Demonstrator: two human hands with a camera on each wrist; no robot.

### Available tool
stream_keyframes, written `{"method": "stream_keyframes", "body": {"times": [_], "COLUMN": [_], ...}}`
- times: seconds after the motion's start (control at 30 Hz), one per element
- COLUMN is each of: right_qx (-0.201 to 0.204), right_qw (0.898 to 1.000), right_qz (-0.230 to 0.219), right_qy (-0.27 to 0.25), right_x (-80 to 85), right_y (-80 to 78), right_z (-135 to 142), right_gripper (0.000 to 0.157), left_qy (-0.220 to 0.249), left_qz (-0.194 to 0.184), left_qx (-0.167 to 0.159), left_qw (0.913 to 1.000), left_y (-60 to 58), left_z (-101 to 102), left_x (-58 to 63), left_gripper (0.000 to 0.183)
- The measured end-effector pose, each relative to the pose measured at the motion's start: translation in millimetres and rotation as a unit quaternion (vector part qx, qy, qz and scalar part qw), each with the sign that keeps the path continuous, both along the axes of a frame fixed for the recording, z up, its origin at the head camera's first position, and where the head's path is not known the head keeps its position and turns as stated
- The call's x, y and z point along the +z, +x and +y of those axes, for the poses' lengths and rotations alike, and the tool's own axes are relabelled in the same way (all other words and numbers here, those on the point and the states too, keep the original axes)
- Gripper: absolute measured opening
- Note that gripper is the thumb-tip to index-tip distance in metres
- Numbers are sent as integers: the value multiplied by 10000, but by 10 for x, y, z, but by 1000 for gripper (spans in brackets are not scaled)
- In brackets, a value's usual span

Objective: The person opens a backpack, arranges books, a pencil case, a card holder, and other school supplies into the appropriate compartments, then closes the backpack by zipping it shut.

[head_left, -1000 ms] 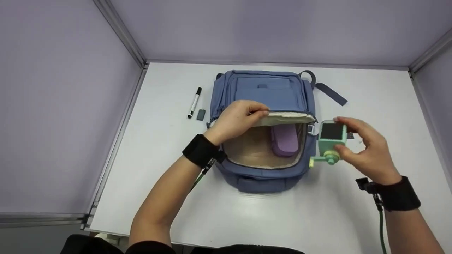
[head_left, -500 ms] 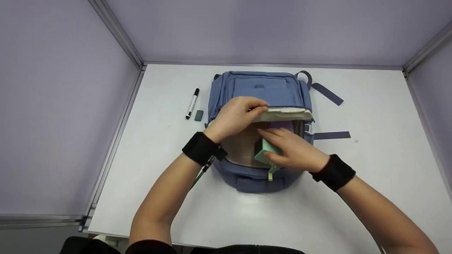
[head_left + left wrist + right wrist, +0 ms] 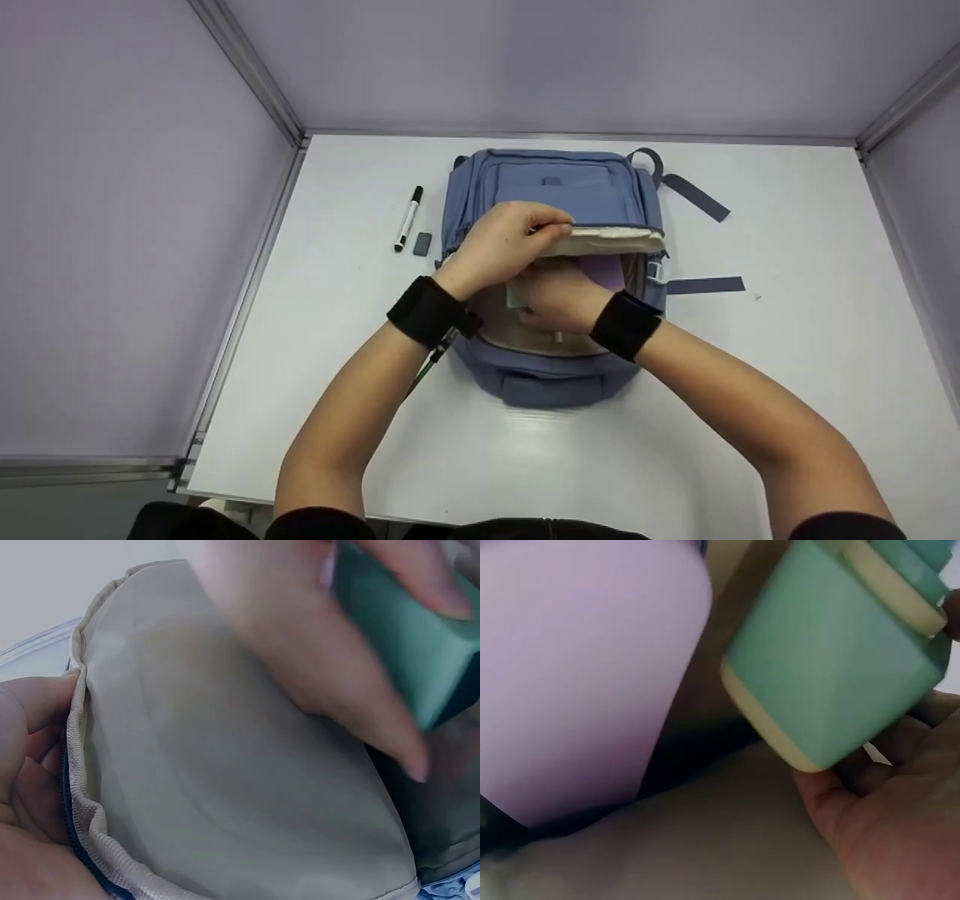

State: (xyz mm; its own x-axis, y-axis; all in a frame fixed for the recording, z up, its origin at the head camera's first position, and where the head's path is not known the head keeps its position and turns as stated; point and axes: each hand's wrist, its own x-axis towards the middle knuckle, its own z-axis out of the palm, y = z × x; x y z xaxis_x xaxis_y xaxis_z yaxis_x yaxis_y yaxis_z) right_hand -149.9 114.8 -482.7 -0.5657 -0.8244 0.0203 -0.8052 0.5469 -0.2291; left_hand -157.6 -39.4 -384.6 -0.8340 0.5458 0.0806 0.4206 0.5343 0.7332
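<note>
Legible text, labels, brands, numbers or signs: none in any of the three views. Surfaces checked: the slim white marker with black ends [image 3: 409, 219], whose barrel is too small in the head view to resolve any print; the small dark grey-green rectangular block [image 3: 422, 244], likewise too small; the little dark tab [image 3: 552, 181] on the blue fabric backpack [image 3: 510, 382], which yields no readable characters; the smooth lilac rounded case [image 3: 585, 667] and the mint-green box with cream trim [image 3: 825, 660], both without readable marks.
</note>
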Motion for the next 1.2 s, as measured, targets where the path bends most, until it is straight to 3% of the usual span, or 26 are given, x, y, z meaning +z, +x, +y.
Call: {"method": "stream_keyframes", "body": {"times": [0.2,0.5,0.73,0.87,0.93,1.03,1.1,1.2], "right_qx": [107,2,100,529,810,980,739,-171], "right_qw": [9990,9990,9980,9907,9791,9482,9181,8654], "right_qz": [390,358,409,554,866,1521,1969,2402], "right_qy": [-172,-256,-475,-1124,-1655,-2612,-3359,-4394], "right_x": [-130,-240,-142,-38,0,90,175,311], "right_y": [-4,40,228,442,553,675,720,735], "right_z": [-139,-118,38,266,414,616,737,922], "right_gripper": [51,53,67,52,38,29,26,22], "left_qy": [-132,-219,-196,-159,-147,-155,-166,-193], "left_qz": [-18,-25,-88,-118,-136,-154,-142,-116], "left_qx": [-48,22,43,6,-7,14,47,62], "left_qw": [9999,9998,9998,9998,9998,9998,9998,9997], "left_y": [-4,-20,-15,1,12,30,45,74], "left_z": [4,-1,-17,-32,-40,-47,-50,-50], "left_x": [-1,-24,-45,-67,-78,-99,-114,-145], "left_gripper": [27,26,26,26,26,26,26,26]}}
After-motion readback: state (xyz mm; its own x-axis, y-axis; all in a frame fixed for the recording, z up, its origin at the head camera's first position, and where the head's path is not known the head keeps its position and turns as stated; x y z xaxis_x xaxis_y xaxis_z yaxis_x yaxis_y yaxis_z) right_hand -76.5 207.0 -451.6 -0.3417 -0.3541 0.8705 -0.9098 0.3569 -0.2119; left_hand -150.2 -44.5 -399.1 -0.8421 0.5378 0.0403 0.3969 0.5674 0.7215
